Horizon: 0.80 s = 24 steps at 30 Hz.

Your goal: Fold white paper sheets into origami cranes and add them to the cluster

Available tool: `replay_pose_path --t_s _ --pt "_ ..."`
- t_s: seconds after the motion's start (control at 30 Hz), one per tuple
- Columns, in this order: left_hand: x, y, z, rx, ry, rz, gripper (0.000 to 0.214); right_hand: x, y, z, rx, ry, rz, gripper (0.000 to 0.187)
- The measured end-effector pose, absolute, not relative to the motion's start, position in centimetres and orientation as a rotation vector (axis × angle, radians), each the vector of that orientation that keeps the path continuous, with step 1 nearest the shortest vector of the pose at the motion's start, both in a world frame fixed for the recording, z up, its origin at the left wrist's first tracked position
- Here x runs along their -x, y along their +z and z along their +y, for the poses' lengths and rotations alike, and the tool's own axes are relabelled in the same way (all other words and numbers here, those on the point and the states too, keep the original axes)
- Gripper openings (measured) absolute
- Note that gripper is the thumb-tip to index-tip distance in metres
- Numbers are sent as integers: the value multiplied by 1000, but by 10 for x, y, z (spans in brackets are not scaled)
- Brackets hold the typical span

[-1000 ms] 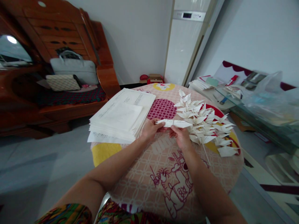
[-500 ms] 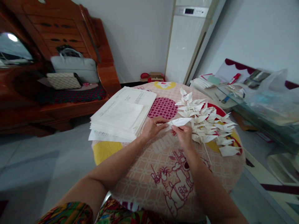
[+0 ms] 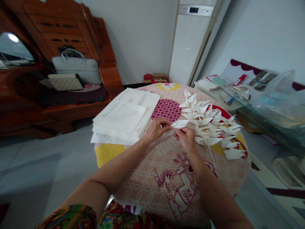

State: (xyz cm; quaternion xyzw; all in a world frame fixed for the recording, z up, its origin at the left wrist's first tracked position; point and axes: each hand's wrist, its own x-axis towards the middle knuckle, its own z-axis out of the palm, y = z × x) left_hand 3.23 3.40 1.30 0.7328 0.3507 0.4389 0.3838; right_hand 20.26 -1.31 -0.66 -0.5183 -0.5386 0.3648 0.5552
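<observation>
A narrow folded piece of white paper is held over the table between both my hands. My left hand pinches its left end with closed fingers. At its lower edge my right hand grips it between thumb and fingers. Just right of my right hand lies a cluster of folded paper cranes with pointed wings. To the left of my left hand rests a thick stack of printed paper sheets, with a smaller blank sheet on top.
A patterned cloth covers the round table. On the right stands a glass shelf with a plastic bag and papers. Behind on the left is a wooden bench holding a grey handbag. A white floor-standing unit stands against the wall.
The folded paper looks shorter now; its right end, which pointed out toward the cranes, has been folded back. Both hands stay in nearly the same place.
</observation>
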Motion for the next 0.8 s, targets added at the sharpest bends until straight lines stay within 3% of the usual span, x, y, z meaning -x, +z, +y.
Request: replay_pose_path --t_s 0.2,0.37,0.63,0.8 --pt "-29 14 26 -2209 1246 892 10 -203 7 -20 1114 557 -1444 11" --pt "-25 3 33 -2528 1204 875 9 -202 -3 -18 1110 276 -1613 16" --pt "-25 -8 30 -2937 682 762 13 -204 -9 -24 1542 61 -2400 26" --pt "-17 -7 25 -2956 529 668 7 -206 6 -31 1489 76 -2607 23"
